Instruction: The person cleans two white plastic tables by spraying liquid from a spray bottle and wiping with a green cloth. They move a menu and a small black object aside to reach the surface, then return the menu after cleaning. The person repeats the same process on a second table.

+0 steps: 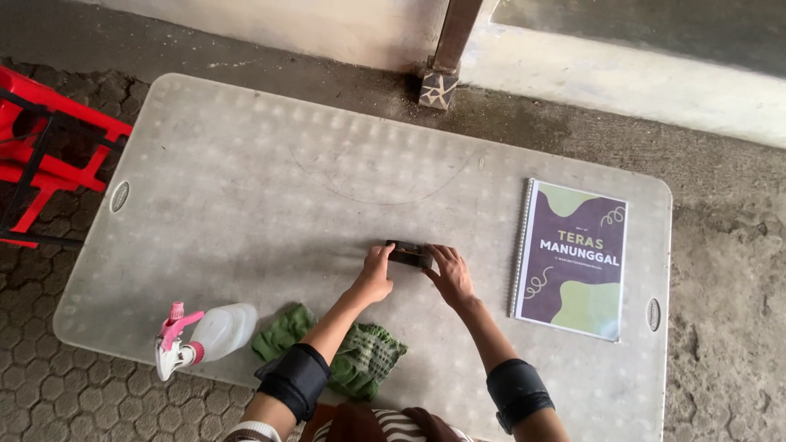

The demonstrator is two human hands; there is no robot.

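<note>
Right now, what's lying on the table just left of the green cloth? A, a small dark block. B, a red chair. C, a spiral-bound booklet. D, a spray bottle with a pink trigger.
D: the spray bottle with the pink trigger lies on its side on the table just left of the green cloth, while the booklet sits far to the right.

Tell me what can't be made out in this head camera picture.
- Small dark flat object: too small to identify; both hands cover its ends.
- Left hand and right hand: fingertips hidden against the object.
- Red plastic frame: cut off by the left edge.
- Green crumpled cloth: partly behind the left forearm.
</note>
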